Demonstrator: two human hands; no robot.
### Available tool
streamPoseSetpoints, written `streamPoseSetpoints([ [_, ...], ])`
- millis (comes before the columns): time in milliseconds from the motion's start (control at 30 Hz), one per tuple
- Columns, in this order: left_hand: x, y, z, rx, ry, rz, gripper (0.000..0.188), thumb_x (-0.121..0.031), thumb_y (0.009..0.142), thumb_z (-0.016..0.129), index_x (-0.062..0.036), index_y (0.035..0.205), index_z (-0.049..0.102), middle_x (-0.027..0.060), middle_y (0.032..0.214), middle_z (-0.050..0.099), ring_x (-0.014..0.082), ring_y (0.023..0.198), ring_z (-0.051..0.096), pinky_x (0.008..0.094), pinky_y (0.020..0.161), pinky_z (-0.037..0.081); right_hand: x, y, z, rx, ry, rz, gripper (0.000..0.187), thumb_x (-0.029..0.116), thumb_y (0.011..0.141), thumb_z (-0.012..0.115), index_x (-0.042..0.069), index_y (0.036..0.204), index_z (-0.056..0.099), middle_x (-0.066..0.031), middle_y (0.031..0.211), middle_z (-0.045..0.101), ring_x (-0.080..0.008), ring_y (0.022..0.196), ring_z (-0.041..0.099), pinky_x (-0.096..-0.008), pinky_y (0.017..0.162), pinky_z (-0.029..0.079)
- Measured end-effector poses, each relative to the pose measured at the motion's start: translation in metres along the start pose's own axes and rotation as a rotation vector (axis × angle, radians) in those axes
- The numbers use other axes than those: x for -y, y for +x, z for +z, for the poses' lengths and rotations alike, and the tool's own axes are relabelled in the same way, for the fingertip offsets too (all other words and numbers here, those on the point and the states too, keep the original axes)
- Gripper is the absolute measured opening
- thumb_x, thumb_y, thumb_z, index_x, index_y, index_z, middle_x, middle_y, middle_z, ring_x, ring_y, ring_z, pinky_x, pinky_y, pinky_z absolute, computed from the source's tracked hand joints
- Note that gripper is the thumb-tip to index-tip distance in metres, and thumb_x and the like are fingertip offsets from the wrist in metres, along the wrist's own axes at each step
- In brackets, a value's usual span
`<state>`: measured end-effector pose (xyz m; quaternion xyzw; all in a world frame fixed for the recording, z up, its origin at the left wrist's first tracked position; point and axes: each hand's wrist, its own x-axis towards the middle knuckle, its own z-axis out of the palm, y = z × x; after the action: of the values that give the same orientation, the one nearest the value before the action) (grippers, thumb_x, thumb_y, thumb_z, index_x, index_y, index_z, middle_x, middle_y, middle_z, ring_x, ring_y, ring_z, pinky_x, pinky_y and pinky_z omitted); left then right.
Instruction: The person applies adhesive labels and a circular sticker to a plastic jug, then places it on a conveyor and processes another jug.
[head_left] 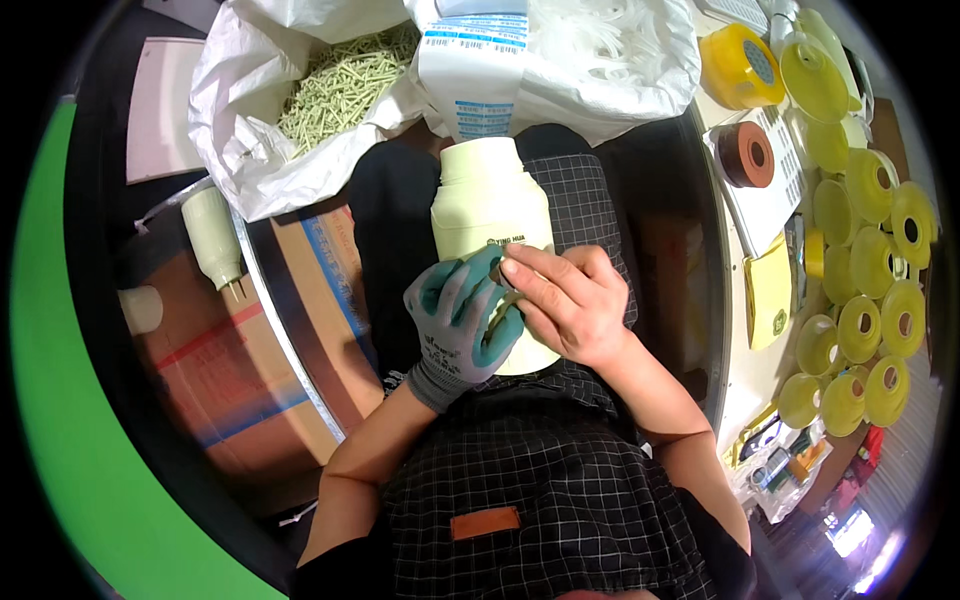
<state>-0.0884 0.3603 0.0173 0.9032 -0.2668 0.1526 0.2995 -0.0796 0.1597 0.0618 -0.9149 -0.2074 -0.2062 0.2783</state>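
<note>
A pale yellow-green flask body [484, 205] lies on my lap, its threaded neck pointing away from me. My left hand [455, 315], in a grey glove with teal fingertips, is over the flask's near half with its fingers curled. My bare right hand [580, 305] meets it from the right, thumb and fingers pinched together just below the dark print on the flask. The two hands' fingertips touch or nearly touch. Whatever is between them is too small or too hidden to make out.
White sacks hold pale green stick-like pieces [350, 90] and translucent strips [590, 45]; a label sheet [480, 70] lies between. On the right table are a yellow tape roll [740, 65], a brown roll [746, 155] and several yellow ring-shaped parts [860, 328]. Cardboard boxes [215, 370] stand left.
</note>
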Motion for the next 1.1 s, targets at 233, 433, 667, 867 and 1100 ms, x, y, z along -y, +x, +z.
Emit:
streamPoseSetpoints([
  [233,0.038,0.060,-0.018,-0.193,-0.207,-0.169,0.046,-0.014,0.094,0.074,0.0002,0.137,0.062,0.0127,0.130,0.067,0.0262,0.102,0.064,0.0397,0.088,0.052,-0.001,-0.042,0.032,-0.231,0.444,0.548,0.032,0.007,0.095,0.062,0.001,0.125,0.068,-0.0107,0.113,0.069,-0.0237,0.104,0.065,-0.0361,0.091,0.053],
  [433,0.123,0.110,-0.010,0.105,-1.115,-0.480,0.046,-0.027,0.103,0.067,0.0060,0.135,0.061,0.0112,0.121,0.068,0.0139,0.100,0.063,0.0274,0.089,0.053,0.038,-0.030,0.022,-0.172,1.018,0.387,0.034,0.019,0.102,0.067,-0.001,0.129,0.061,-0.0144,0.116,0.068,-0.0250,0.108,0.067,-0.0372,0.095,0.053],
  [667,0.123,0.098,0.030,0.067,-0.300,-0.384,0.056,-0.032,0.098,0.074,0.0029,0.140,0.058,0.0174,0.139,0.064,0.0308,0.125,0.061,0.0454,0.110,0.046,0.000,-0.069,-0.073,-0.442,0.660,0.701,0.029,0.004,0.095,0.071,0.002,0.123,0.065,-0.0127,0.117,0.068,-0.0251,0.110,0.067,-0.0373,0.097,0.053],
  [867,-0.002,0.168,0.011,0.024,-0.124,0.205,0.046,-0.022,0.093,0.075,-0.0037,0.134,0.063,0.0152,0.143,0.062,0.0366,0.132,0.056,0.0493,0.112,0.044,-0.094,-0.220,-0.173,-0.679,-0.377,0.880,0.026,0.007,0.091,0.074,0.006,0.117,0.073,-0.0106,0.112,0.070,-0.0286,0.101,0.069,-0.0361,0.088,0.055],
  [1100,-0.229,0.144,0.156,0.517,-0.190,0.939,0.049,-0.031,0.093,0.067,-0.0025,0.133,0.062,0.0187,0.150,0.053,0.0390,0.141,0.048,0.0507,0.120,0.038,-0.122,-0.279,-0.203,-0.590,-0.768,0.970,0.017,0.015,0.086,0.078,0.011,0.103,0.078,-0.0041,0.101,0.067,-0.0263,0.095,0.064,-0.0373,0.077,0.054],
])
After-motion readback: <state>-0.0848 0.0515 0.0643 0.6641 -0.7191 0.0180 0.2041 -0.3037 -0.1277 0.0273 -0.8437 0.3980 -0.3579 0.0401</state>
